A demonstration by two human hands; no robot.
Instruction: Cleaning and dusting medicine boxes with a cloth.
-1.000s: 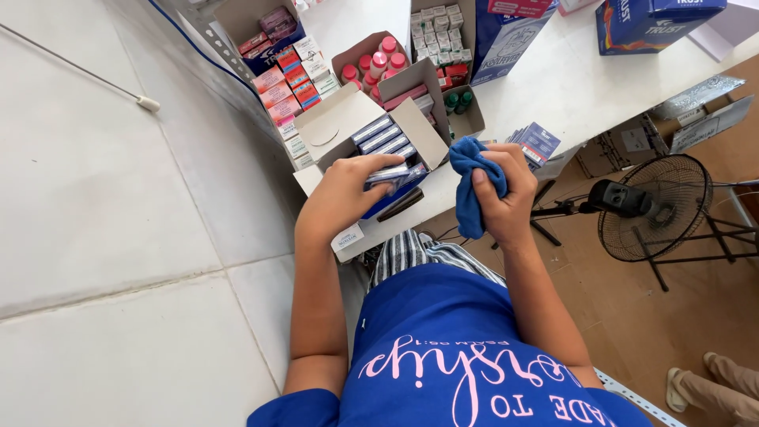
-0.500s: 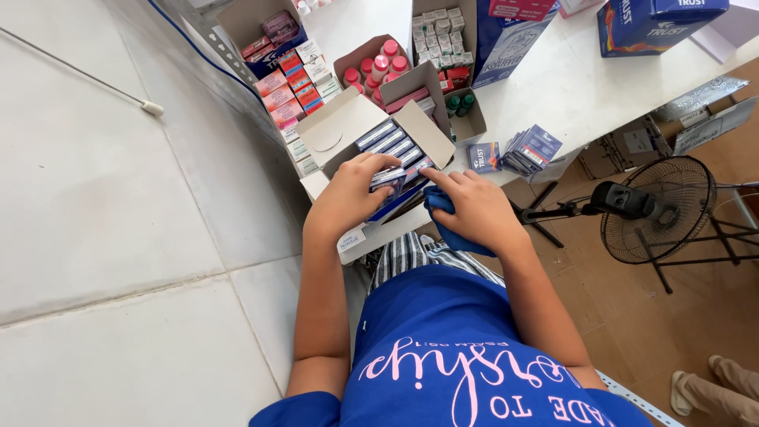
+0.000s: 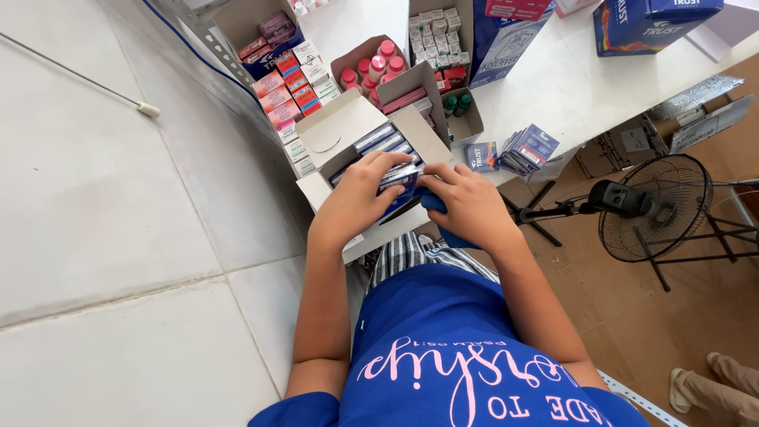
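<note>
Hands at an open white cardboard carton (image 3: 340,130) of small flat packets, head view, read from the left. I see a pale tiled floor (image 3: 103,198) filling the left side, with a thin white rod (image 3: 79,77) lying across it. Next comes the left hand (image 3: 357,198), fingers curled narrow over the row of small blue-and-silver flat packets (image 3: 379,142) that stand on edge inside the carton; its fingertips press on the nearest packets, and I judge it to be gripping one or two, though the exact hold is hidden. The right hand (image 3: 468,204) meets it at the carton's near edge, closed around a soft blue cloth (image 3: 433,204) bunched under the palm, its fingertips touching the same packets.

I judge the packets light, stiff at the edges and slick-faced, likely to slide against each other; a pinch across the two broad faces near the top edge looks the surest hold. The cloth is limp and will take any grasp. The carton is thin board, and its open flaps would bend if lifted by them.

Behind the carton stand an open box of pink-capped bottles (image 3: 371,67) and stacked pink and red packets (image 3: 281,91). Further right, on the white tabletop (image 3: 569,87), lies a fanned stack of dark blue packets (image 3: 530,149). At far right a black pedestal fan (image 3: 648,207) stands on the brown floor.
</note>
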